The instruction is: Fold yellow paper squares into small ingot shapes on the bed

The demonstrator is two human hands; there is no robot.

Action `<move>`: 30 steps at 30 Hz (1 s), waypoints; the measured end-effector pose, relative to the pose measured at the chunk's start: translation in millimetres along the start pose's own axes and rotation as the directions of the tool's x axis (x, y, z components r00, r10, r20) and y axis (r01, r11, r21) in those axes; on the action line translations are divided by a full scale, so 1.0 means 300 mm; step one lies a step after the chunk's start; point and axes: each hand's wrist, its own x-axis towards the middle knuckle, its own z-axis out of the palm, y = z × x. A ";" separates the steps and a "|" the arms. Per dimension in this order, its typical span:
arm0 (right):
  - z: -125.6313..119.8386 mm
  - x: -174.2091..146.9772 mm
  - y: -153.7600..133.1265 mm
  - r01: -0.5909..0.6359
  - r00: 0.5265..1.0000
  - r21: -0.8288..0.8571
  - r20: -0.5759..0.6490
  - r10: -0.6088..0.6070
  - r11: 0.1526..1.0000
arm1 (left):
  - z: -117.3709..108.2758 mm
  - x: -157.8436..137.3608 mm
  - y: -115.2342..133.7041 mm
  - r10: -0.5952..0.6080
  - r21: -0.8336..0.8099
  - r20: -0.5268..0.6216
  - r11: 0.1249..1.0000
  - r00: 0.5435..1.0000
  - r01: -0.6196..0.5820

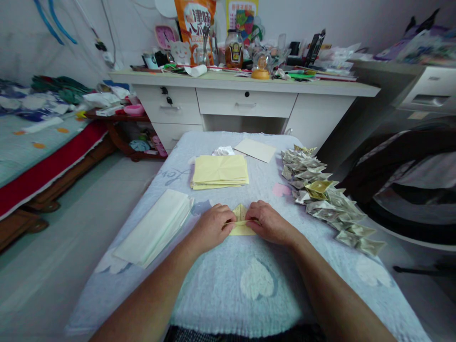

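A small sheet of yellow paper, partly folded, lies on the cloth-covered table between my hands. My left hand pinches its left side, and my right hand pinches its right side. A folded strip runs across the paper between the fingers, and a pointed part stands up behind it. My fingers hide both ends. Beyond them is a stack of yellow paper sheets. To the left lies a pile of long pale paper. Rows of folded paper ingots, mostly greyish with some golden ones, stand along the right.
At the table's far end are a beige card and a crumpled white tissue. A white desk loaded with jars and bags stands behind. A bed is on the left, a washing machine on the right.
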 end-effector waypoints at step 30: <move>-0.024 -0.009 0.073 -0.270 0.962 -0.138 -0.009 0.272 0.953 | -0.009 -0.012 -0.031 -0.221 0.203 -0.138 0.948 0.965 0.246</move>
